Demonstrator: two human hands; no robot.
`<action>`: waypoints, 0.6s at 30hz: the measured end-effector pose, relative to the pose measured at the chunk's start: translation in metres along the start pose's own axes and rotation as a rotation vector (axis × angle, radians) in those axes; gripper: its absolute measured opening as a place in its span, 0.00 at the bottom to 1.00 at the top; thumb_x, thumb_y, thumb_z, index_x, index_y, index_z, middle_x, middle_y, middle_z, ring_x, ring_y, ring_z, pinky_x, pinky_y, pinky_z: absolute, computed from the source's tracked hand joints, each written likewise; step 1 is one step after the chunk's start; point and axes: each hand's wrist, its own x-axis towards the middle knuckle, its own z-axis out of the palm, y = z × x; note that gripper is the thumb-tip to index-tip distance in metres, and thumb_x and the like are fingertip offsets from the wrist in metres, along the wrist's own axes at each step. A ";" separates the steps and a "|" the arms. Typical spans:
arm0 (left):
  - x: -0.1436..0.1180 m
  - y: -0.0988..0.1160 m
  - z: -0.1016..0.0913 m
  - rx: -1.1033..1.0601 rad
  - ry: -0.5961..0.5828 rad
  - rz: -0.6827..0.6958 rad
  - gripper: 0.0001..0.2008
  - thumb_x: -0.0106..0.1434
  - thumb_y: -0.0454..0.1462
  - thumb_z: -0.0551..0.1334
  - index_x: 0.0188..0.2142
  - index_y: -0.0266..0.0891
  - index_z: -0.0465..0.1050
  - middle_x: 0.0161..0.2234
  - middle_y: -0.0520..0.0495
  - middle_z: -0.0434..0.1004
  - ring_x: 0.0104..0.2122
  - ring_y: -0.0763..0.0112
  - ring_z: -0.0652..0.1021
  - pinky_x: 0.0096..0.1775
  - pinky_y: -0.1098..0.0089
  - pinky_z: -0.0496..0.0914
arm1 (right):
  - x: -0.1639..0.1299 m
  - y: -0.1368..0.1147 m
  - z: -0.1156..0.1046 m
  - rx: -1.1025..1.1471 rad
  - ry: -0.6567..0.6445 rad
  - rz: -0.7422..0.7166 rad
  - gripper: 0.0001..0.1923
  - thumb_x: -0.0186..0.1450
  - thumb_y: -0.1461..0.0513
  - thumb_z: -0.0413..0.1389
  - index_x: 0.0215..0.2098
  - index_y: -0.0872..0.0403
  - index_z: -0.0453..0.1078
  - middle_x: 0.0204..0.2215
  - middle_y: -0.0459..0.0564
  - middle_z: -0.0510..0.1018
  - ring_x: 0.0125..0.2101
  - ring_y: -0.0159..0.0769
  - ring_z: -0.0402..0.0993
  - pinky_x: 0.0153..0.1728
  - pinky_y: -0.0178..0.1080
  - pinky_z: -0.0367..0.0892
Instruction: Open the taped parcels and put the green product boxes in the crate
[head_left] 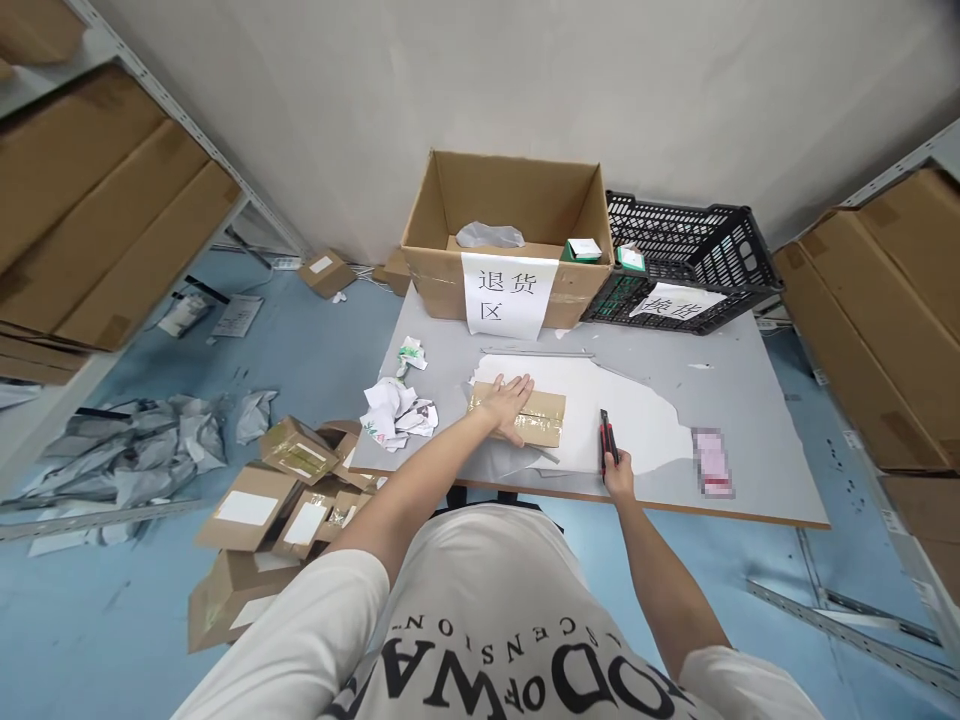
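My left hand [509,407] lies flat with its fingers spread on top of a small taped cardboard box [546,418]. Clear tape shines along the box's upper face. Under the box is a large white sheet [637,405], spread over the grey table. Near the table's front edge, my right hand [618,474] is closed around the handle of a black and red utility knife [607,438], its tip pointing away from me. Whether the blade is out I cannot make out.
Behind stand a large open cardboard box [442,280] and a black plastic crate [750,280]. Torn paper scraps [397,412] lie left on the table [757,400], a blurred pink item [712,462] right. Several small cartons [247,508] crowd the floor at left.
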 end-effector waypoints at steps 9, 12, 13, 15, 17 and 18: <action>-0.008 -0.005 0.003 0.027 0.076 0.057 0.56 0.47 0.57 0.61 0.65 0.27 0.39 0.66 0.30 0.38 0.65 0.49 0.45 0.61 0.50 0.40 | 0.011 0.001 -0.007 -0.105 0.077 -0.097 0.28 0.59 0.46 0.40 0.39 0.56 0.72 0.23 0.52 0.73 0.26 0.44 0.73 0.29 0.43 0.68; -0.012 -0.006 0.005 0.047 0.110 0.058 0.56 0.48 0.59 0.60 0.65 0.26 0.39 0.66 0.30 0.38 0.65 0.49 0.42 0.61 0.50 0.39 | 0.010 0.000 -0.006 -0.144 0.099 -0.096 0.29 0.61 0.49 0.37 0.41 0.58 0.71 0.25 0.53 0.71 0.30 0.43 0.72 0.35 0.46 0.68; -0.013 -0.007 0.006 0.054 0.121 0.051 0.56 0.48 0.59 0.59 0.65 0.27 0.40 0.66 0.30 0.38 0.65 0.49 0.41 0.61 0.50 0.39 | 0.009 0.000 -0.005 -0.157 0.107 -0.085 0.29 0.61 0.50 0.37 0.42 0.58 0.71 0.27 0.54 0.71 0.32 0.43 0.72 0.37 0.48 0.68; -0.015 -0.008 0.007 0.068 0.137 0.036 0.55 0.49 0.60 0.58 0.65 0.27 0.41 0.66 0.31 0.38 0.65 0.49 0.41 0.61 0.49 0.37 | 0.007 -0.003 -0.004 -0.187 0.127 -0.051 0.27 0.61 0.50 0.38 0.45 0.57 0.70 0.33 0.57 0.71 0.37 0.45 0.72 0.41 0.53 0.66; -0.017 -0.008 0.007 0.079 0.150 0.023 0.56 0.48 0.61 0.58 0.65 0.28 0.42 0.66 0.31 0.38 0.65 0.48 0.41 0.61 0.49 0.37 | 0.008 -0.012 -0.005 -0.215 0.156 -0.017 0.28 0.61 0.50 0.40 0.49 0.56 0.67 0.42 0.62 0.69 0.44 0.50 0.69 0.44 0.60 0.62; -0.018 -0.007 0.007 0.083 0.157 0.019 0.56 0.47 0.62 0.58 0.65 0.27 0.42 0.66 0.30 0.39 0.65 0.48 0.41 0.61 0.48 0.37 | 0.009 -0.022 -0.006 -0.226 0.181 -0.018 0.28 0.62 0.50 0.40 0.53 0.57 0.64 0.47 0.65 0.67 0.47 0.53 0.67 0.45 0.62 0.60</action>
